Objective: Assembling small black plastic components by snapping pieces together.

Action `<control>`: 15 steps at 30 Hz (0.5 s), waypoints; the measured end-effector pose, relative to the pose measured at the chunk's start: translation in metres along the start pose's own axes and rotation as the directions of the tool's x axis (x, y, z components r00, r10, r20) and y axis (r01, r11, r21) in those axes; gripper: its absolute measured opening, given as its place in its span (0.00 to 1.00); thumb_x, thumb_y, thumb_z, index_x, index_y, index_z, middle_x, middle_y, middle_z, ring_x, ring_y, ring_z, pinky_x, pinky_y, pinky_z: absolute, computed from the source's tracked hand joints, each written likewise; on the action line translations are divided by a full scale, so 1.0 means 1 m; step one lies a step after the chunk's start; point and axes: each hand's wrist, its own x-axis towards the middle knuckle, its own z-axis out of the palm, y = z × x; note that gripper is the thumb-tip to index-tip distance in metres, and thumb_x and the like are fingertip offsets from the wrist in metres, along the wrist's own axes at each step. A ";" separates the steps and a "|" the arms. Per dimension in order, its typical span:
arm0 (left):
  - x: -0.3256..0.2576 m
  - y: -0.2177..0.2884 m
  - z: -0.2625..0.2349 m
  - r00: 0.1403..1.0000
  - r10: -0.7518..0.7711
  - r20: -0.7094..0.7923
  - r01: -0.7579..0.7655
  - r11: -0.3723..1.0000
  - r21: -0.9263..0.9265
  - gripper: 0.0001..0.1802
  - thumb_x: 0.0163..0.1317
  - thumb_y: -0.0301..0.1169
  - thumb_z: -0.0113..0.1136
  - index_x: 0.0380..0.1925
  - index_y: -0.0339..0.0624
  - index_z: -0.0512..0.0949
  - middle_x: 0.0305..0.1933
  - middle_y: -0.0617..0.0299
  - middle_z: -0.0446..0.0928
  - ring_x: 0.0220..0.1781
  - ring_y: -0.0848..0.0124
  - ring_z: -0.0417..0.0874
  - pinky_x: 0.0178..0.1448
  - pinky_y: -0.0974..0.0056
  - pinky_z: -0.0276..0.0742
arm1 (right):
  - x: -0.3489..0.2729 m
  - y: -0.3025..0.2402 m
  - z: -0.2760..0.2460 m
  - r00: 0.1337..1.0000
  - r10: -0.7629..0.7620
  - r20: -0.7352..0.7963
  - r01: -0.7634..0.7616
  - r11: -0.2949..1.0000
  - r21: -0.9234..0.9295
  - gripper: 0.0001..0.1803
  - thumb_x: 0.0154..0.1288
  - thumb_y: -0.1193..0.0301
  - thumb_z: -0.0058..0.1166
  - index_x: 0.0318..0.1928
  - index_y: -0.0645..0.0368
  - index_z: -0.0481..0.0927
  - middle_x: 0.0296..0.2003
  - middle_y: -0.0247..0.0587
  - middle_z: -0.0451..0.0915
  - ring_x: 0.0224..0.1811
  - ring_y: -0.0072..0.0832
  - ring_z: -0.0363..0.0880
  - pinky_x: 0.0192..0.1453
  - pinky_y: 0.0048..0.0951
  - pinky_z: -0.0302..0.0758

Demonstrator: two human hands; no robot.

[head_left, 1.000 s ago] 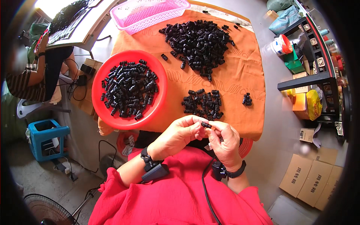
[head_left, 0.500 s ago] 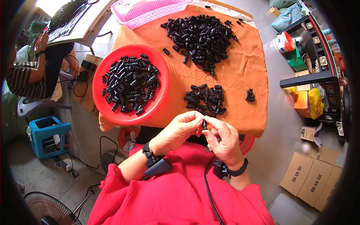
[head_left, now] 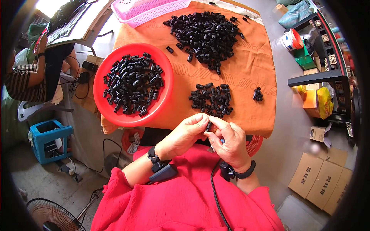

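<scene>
My left hand [head_left: 186, 131] and my right hand [head_left: 233, 145] meet at the table's near edge. Between their fingertips is a small black cylindrical plastic part [head_left: 208, 126], tilted and partly covered. Both hands are closed on it. A bit of something dark and bluish shows under my right fingers; I cannot make out what. Just beyond my hands lies a loose group of similar black parts [head_left: 210, 98]. Farther back is a large heap of them [head_left: 202, 36]. At the left, a red basin [head_left: 168, 98] holds many more, and a small cluster [head_left: 258, 94] lies at the right.
An orange cloth [head_left: 246, 73] covers the table. A pink plastic basket [head_left: 150, 14] stands at its far left edge. A blue stool [head_left: 48, 138] and a fan [head_left: 54, 215] are on the left. Cardboard boxes [head_left: 320, 179] lie right. Another person sits far left.
The part between my fingertips has tilted a little, and my right fingers have shifted slightly around it. The view has moved slightly; the piles look the same.
</scene>
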 end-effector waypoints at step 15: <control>-0.003 0.000 0.004 0.994 0.095 -0.049 -0.088 0.986 0.140 0.15 0.78 0.45 0.49 0.42 0.46 0.74 0.38 0.69 0.75 0.39 0.79 0.74 0.47 0.70 0.71 | 0.004 -0.004 0.000 0.943 0.330 -0.036 -0.306 0.906 0.292 0.14 0.77 0.72 0.50 0.58 0.63 0.78 0.24 0.41 0.79 0.21 0.25 0.79 0.28 0.29 0.76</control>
